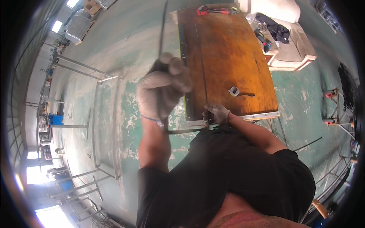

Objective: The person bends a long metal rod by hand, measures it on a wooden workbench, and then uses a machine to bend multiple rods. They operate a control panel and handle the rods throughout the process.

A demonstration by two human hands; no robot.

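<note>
My left hand (162, 89), in a pale glove with a dark palm, is raised beside the table's left edge and blurred. Its fingers are closed round a long thin dark strip (164, 32). Below that hand the strip turns across to my right hand (217, 113), then another length runs away over the tabletop. Also gloved, my right hand pinches the strip at the table's near edge. The wooden tabletop (232, 64) is orange-brown and stained. A tape measure (234, 91) with a dark strap lies on it, to the right of the strip.
A red and black power tool (216, 11) lies at the table's far end. At the far right stands a beige sofa (291, 51) with dark clothing (274, 28) and another tool (263, 41). Metal frames (85, 68) stand on the worn green floor (129, 102) at left.
</note>
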